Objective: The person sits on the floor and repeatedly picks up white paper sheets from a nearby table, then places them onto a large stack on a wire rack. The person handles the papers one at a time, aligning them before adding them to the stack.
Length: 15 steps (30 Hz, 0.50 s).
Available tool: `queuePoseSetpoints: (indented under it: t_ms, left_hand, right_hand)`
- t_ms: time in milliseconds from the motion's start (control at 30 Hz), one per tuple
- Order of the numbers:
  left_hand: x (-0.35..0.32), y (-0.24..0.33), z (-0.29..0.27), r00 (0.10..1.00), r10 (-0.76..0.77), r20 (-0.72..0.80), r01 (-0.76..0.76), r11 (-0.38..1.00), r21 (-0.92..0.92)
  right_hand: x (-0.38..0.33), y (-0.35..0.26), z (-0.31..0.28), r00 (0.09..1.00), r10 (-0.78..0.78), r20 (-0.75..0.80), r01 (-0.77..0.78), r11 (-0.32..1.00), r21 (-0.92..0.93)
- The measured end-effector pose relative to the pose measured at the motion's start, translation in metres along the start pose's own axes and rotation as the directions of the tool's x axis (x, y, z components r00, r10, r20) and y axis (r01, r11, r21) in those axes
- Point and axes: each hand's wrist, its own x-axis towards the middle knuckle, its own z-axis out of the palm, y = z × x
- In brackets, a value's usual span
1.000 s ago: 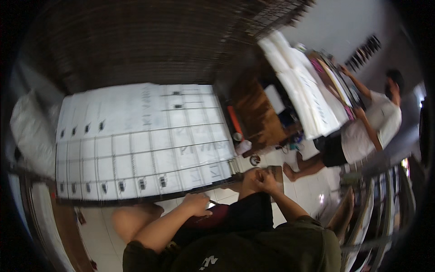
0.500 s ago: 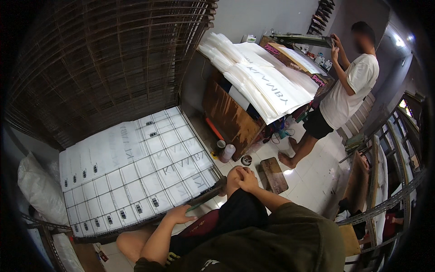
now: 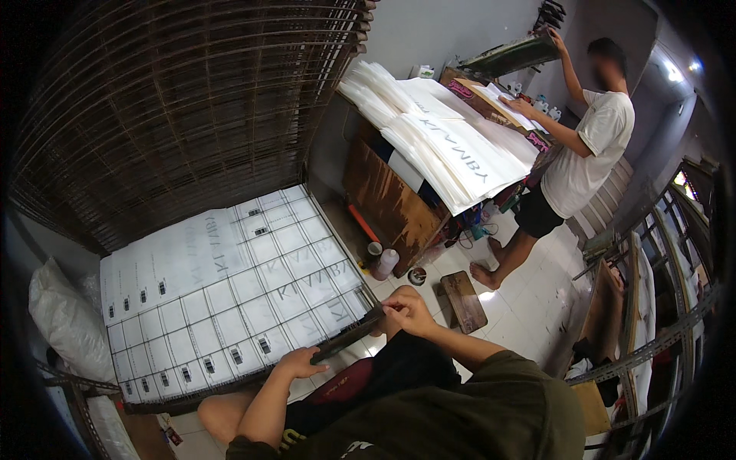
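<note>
My left hand [image 3: 299,363] lies at the front edge of a low wire rack, fingers stretched out and holding nothing. Beside the rack's near right corner is my right hand [image 3: 410,310], its fingers curled together above my knee; whatever they pinch, if anything, is too small to make out. White printed sheets [image 3: 176,245] with dark lettering and small dark marks lie on and under the wire grid [image 3: 230,303] of the rack. Above it at the back, a stack of dark mesh shelves [image 3: 176,115] stands tilted up.
A co-worker [image 3: 586,153] holds up a framed screen [image 3: 510,57] over a white sheet at a bench. Stacked white sheets [image 3: 441,149] cover a wooden cabinet. On the tiled floor stand a wooden stool [image 3: 463,301], a bottle [image 3: 387,262] and a small pot [image 3: 416,276]. Metal racks rise at right.
My right hand has moved off my knee to the rack's corner, its fingers now curled. The co-worker has raised the screen and put one hand on the sheet. My left hand is nearly unmoved.
</note>
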Motion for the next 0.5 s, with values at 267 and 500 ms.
queuePoseSetpoints:
  t_ms: [267, 500]
  left_hand:
    - [-0.007, -0.011, 0.000, 0.999, -0.032, 0.008, 0.032, 0.999, -0.036]
    - [0.004, -0.008, 0.003, 1.000, -0.017, -0.005, 0.017, 0.998, -0.053]
  right_hand:
    - [0.158, -0.120, -0.140, 0.728, -0.217, -0.650, 0.475, 0.843, 0.252]
    - [0.269, -0.045, -0.316, 0.544, 0.465, -0.698, 0.452, 0.539, 0.711]
